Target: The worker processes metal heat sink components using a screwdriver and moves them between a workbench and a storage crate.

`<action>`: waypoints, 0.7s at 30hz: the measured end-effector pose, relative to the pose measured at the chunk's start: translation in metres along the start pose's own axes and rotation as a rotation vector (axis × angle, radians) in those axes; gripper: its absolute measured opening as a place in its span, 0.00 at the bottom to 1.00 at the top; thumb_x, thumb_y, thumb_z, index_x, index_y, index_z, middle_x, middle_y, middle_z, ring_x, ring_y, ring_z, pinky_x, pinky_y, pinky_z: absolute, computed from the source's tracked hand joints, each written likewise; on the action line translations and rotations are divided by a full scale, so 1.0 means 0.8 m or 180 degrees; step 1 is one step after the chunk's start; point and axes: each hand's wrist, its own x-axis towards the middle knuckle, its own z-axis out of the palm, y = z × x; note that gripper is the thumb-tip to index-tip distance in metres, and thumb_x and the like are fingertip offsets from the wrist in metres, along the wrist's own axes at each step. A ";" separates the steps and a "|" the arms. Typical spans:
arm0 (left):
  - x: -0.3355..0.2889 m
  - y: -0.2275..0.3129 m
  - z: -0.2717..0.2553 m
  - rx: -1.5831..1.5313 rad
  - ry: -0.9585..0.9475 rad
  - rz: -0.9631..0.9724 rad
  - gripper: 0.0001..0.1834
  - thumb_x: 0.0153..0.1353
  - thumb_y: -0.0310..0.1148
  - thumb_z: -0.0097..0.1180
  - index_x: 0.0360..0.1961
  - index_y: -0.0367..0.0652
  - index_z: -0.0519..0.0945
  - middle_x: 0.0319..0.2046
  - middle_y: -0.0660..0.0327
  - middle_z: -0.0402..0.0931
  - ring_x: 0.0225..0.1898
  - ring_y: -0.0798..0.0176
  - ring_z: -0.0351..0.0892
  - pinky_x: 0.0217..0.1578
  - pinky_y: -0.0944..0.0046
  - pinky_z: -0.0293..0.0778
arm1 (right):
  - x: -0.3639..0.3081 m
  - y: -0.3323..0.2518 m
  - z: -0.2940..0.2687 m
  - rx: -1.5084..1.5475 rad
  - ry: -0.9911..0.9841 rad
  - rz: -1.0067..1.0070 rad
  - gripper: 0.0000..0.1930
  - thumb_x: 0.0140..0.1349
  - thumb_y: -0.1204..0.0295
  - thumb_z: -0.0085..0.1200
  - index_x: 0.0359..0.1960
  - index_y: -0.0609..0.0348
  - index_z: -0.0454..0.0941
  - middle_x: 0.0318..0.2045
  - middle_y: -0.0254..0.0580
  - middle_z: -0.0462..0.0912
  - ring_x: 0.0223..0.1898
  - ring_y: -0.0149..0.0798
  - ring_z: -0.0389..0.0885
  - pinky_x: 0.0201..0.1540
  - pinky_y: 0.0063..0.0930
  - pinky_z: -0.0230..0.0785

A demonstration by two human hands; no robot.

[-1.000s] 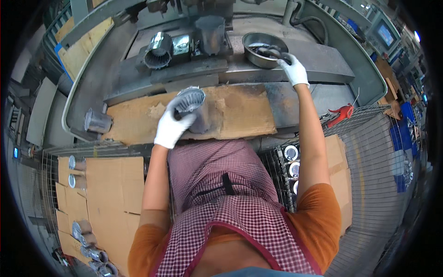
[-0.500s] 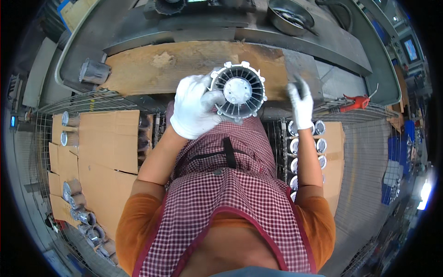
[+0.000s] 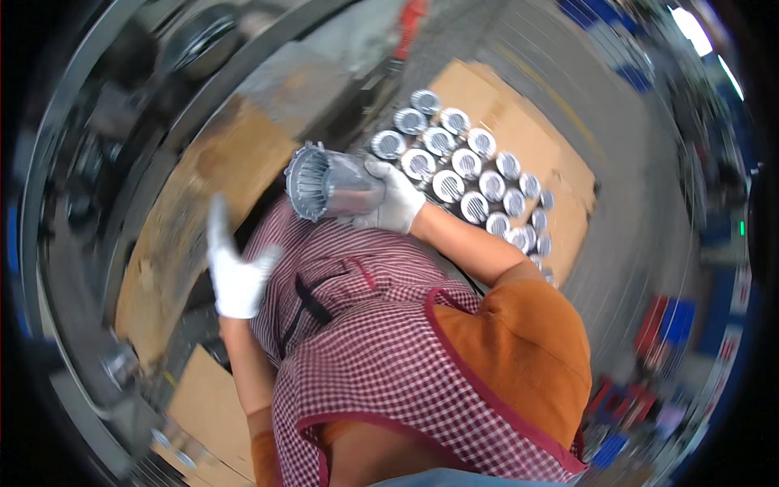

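My right hand (image 3: pixel 398 199), in a white glove, grips a silvery cast metal cylinder (image 3: pixel 345 183) by its closed end. The cylinder lies sideways, its open toothed rim and inner fins facing left. My left hand (image 3: pixel 239 280), also gloved, is apart from the cylinder, over the lap's left side near the bench edge. Its fingers are stretched out and smeared by motion, and nothing shows in it. Beyond my right hand, similar metal cylinders (image 3: pixel 466 165) stand upright in rows.
Those rows stand on a cardboard sheet (image 3: pixel 560 191). A worn wooden board (image 3: pixel 215 174) runs along the bench at left, with a metal pan (image 3: pixel 199 45) beyond. One more cylinder (image 3: pixel 120 363) sits near the board's end. A red air gun (image 3: pixel 410 28) hangs at the top.
The view has swung to the right. The cylinder has passed from my left hand to my right and tipped onto its side. My left hand has let go and moved away.
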 end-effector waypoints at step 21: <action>0.046 -0.119 -0.039 0.2785 0.0332 -0.0136 0.28 0.65 0.52 0.49 0.57 0.41 0.76 0.55 0.52 0.75 0.55 0.48 0.74 0.55 0.53 0.67 | -0.328 -0.095 -0.320 -0.3026 0.7284 -0.0651 0.37 0.49 0.43 0.57 0.60 0.46 0.68 0.55 0.57 0.69 0.54 0.59 0.74 0.53 0.49 0.70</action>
